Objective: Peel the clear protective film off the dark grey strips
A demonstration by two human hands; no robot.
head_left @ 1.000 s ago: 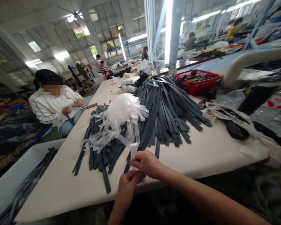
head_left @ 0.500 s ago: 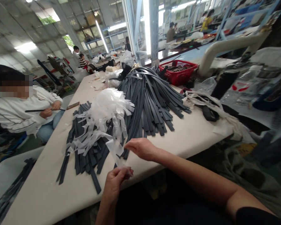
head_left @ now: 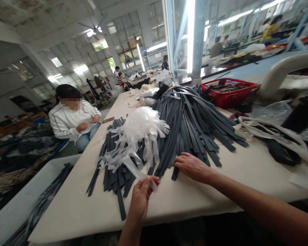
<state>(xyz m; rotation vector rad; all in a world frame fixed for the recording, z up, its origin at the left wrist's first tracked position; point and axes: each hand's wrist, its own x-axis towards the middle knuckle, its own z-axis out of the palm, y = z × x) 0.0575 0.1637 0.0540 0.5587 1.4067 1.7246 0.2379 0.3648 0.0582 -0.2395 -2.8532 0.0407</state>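
My left hand (head_left: 143, 193) is closed on the end of a clear plastic strip (head_left: 136, 169), pinched between thumb and fingers. That strip runs up to a heap of whitish plastic strips (head_left: 141, 126) lying on a pile of dark grey straps (head_left: 119, 177). My right hand (head_left: 193, 167) has its fingers curled over one dark grey strap (head_left: 175, 173), whose end sticks out below them. It is at the front edge of a large fanned bundle of dark grey straps (head_left: 179, 119), tied at its far end.
A pale table (head_left: 74, 201) carries the straps. Behind the bundle is a red basket (head_left: 228, 94); cream and black bands (head_left: 269, 136) lie at right. A white bin (head_left: 20, 198) of straps stands at left, near a seated co-worker in white (head_left: 72, 119).
The view has swung left, so things sit further right. My right hand has moved away from my left, onto the dark straps. My left hand still holds the plastic strip, now raised over the table.
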